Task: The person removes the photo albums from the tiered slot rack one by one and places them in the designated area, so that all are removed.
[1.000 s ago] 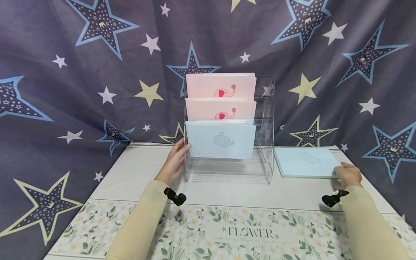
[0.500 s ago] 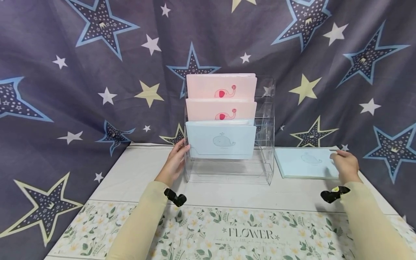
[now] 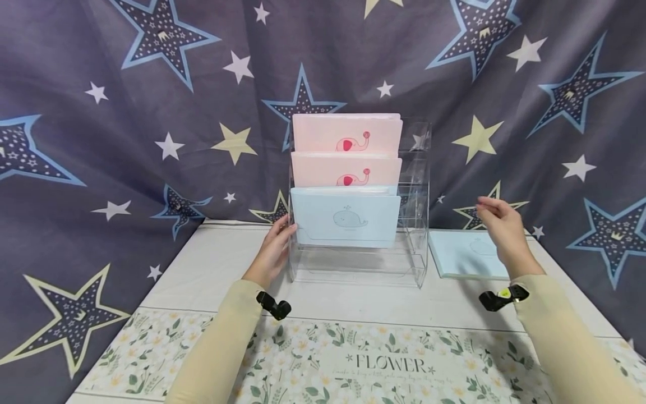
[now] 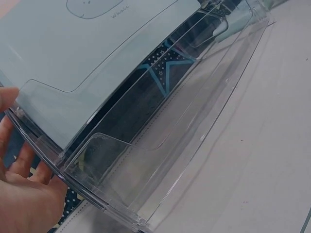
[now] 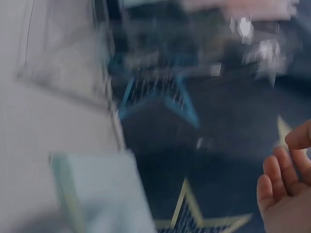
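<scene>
Dark capitals on the floral mat [image 3: 282,359] read FLOWER [image 3: 388,363], with a small star mark on each side; the thin script line beneath is too small to make out. In the left wrist view, the handwritten word "Whale" [image 4: 120,12] sits below the whale drawing on the blue booklet [image 3: 348,233] at the front of the clear rack [image 3: 353,261]. Behind and above it in the rack stand 2 pink booklets [image 3: 315,170], each with a red-eared elephant. The left hand [image 3: 272,252] grips the rack's left side panel, thumb on 1 face and fingers on the other. The right hand [image 3: 507,233] is raised, holding nothing visible, its fingers loosely bent and the thumb close to them. Below it, to the right of the rack, a thick light blue pile [image 3: 454,255], also printed with a whale, lies flat on the white tabletop [image 3: 353,303]
</scene>
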Tool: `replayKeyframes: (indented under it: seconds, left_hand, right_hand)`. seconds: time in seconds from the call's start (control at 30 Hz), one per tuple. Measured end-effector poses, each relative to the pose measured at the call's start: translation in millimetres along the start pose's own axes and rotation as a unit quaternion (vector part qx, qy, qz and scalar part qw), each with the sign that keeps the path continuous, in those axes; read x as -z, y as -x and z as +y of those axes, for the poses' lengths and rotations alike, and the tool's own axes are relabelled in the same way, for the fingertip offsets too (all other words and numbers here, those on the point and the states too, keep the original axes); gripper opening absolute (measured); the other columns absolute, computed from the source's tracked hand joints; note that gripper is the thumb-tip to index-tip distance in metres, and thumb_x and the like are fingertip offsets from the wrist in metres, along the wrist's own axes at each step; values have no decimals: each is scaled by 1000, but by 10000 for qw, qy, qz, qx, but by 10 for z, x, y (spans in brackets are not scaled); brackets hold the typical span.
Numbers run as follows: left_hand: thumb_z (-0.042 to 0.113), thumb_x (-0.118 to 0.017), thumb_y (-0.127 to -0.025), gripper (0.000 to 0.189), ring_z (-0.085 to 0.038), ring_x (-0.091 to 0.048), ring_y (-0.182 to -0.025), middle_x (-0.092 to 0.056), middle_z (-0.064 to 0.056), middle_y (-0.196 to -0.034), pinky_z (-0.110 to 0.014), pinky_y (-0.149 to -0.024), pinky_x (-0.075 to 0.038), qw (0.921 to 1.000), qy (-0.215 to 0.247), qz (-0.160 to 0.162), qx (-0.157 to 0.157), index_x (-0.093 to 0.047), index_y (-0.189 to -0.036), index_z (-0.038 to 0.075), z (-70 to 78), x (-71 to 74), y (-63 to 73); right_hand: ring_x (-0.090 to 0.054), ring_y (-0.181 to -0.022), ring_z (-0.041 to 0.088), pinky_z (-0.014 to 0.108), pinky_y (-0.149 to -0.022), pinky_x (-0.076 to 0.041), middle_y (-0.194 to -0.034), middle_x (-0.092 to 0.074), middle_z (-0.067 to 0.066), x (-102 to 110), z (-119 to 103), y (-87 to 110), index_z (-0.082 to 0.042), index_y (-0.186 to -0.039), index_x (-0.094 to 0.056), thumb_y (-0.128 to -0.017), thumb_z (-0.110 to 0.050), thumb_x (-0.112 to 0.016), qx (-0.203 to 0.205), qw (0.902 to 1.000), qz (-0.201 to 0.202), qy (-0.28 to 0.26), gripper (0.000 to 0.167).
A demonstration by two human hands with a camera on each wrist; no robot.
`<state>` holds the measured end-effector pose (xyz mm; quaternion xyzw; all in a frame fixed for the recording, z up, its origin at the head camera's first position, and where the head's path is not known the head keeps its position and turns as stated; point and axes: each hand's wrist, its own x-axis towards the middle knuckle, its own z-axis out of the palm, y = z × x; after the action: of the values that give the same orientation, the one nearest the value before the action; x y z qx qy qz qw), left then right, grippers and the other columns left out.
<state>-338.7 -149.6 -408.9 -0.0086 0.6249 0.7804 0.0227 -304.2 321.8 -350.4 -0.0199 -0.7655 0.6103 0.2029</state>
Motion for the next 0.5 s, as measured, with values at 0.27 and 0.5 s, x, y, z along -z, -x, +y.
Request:
replayKeyframes:
  seconds: [0.27, 0.5]
  left_hand:
    - [24, -62, -101, 61, -24, -23, -147, -29, -4, -160, -44, -121, -17, 10000, -11, -41, -1, -36, -156, 22, -2, 14, -37]
    - [23, -62, -101, 61, -25, -25, -146, -31, -5, -158, -43, -120, -19, 10000, 50, -58, 22, -36, -156, 21, 15, 9, -31]
  right_hand:
    - [-60, -102, 5, 14, -89, -48, -112, -63, 2, -449, -342, 163, 0, -135, -53, -104, -10, -55, 1088, 9842, -1330, -428, 33]
    - [-52, -127, 22, 20, -100, -44, -140, -52, 19, -773, -340, 215, 0, -148, -43, -103, -20, -59, 1127, 9659, -2329, 13, 52]
